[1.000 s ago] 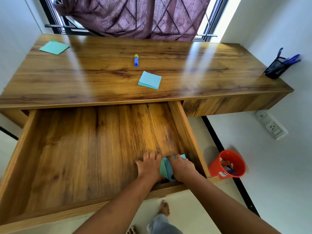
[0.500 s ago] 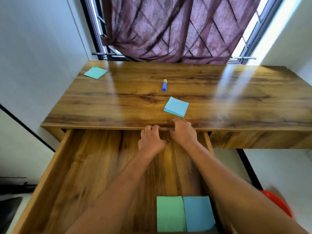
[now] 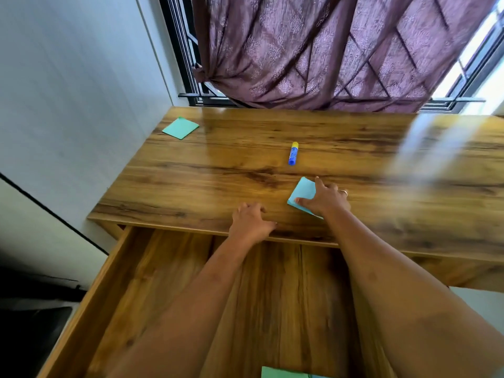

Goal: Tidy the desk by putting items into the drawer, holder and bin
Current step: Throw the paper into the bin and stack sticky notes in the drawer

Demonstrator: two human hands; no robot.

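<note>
— What is nearest?

— The open drawer (image 3: 90, 296), with a green pad (image 3: 283, 372) showing at its near edge. Half a second ago two pads were in plain view there, so the camera has tipped up.

— And the hands?

— Both were together at the desk's front edge; now they are apart. The left hand (image 3: 251, 223) rests on that edge, holding nothing. The right hand (image 3: 324, 199) has gone forward and lies on the blue sticky pad (image 3: 304, 192) with fingers spread, thumb at its near corner.

— Lifted?

— No, it lies flat on the desk (image 3: 191, 186). I judge it is the next thing for the drawer.

— Beyond?

— The glue stick (image 3: 293, 153), and a second green pad (image 3: 180, 127) in the far left corner, both untouched.
</note>
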